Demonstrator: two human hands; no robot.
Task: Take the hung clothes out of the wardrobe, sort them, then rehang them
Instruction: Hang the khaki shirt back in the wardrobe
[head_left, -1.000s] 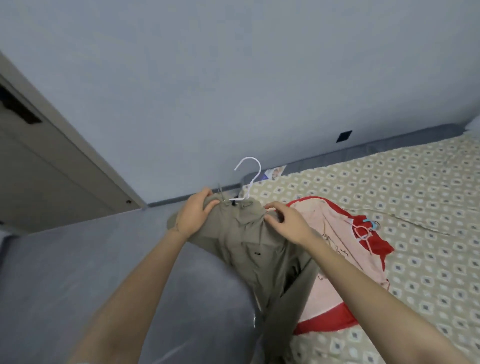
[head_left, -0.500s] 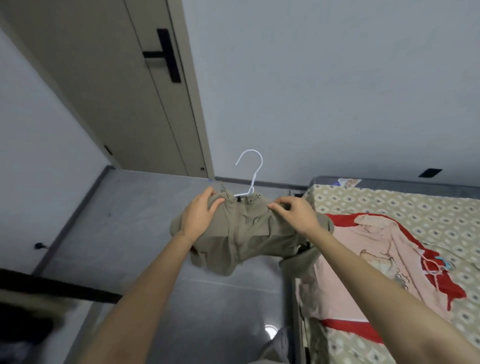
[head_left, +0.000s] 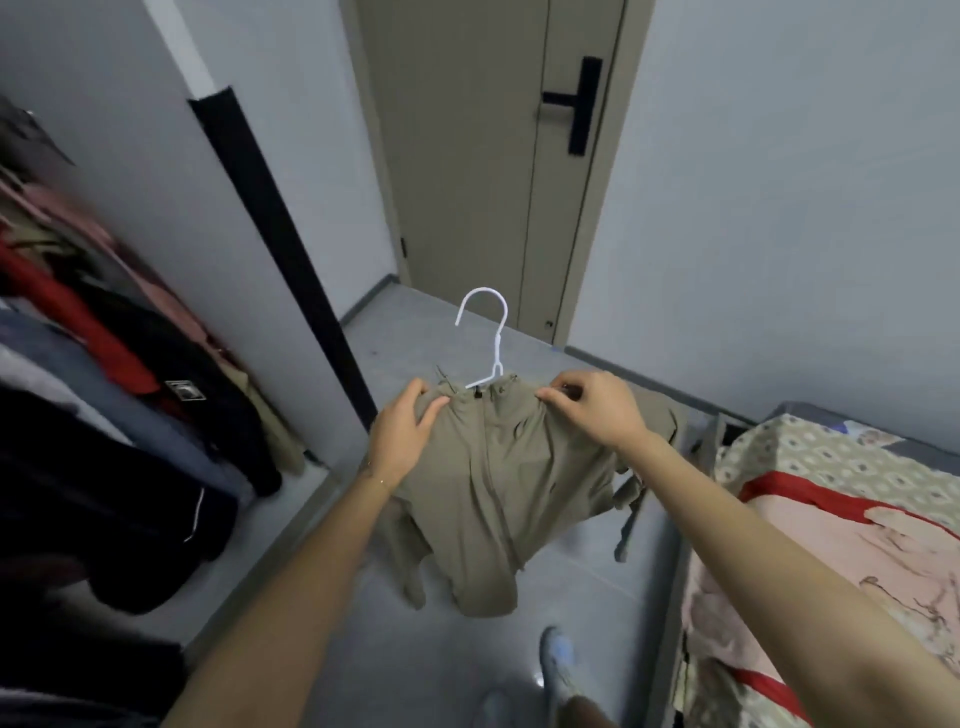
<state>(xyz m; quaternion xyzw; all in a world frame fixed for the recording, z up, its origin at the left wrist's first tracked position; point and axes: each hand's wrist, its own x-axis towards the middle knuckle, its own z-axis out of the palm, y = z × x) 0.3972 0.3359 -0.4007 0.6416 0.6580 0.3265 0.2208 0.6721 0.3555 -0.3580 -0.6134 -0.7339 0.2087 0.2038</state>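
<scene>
Since half a second ago the view has swung left: the bed (head_left: 810, 457) has slid to the right edge, the door (head_left: 467, 156) now stands straight ahead, and a row of hung clothes (head_left: 130, 374) has come into sight on the left. The hold on the khaki garment (head_left: 493, 483) is unchanged.

Nearest, two bare forearms reach forward over a smooth grey floor (head_left: 405, 649), and the toe of a pale shoe (head_left: 558, 660) shows at the bottom, blurred. The khaki garment hangs in the air between the hands, over the floor and between wardrobe and bed; its cloth is thin and matte and falls in soft folds to a rounded lower end. The left hand (head_left: 402, 434) grips its top left corner, thumb laid over the cloth, the other fingers hidden behind. The right hand (head_left: 597, 410) pinches the top right edge with curled fingertips. A thin white hanger (head_left: 488, 332) rises from the middle of that top edge, its hook open to the left; its shoulders are buried in the cloth.

On the right, the bed has a dotted, quilted cover, and a pink and red garment (head_left: 831, 545) lies flat on it, cut off by the frame. On the left the hung clothes are dark, red, pink and tan, smeared by motion. A black strip (head_left: 280, 249) runs up the wardrobe's edge. Farthest is the beige door with a black handle (head_left: 576, 104), set in plain pale walls (head_left: 779, 208).
</scene>
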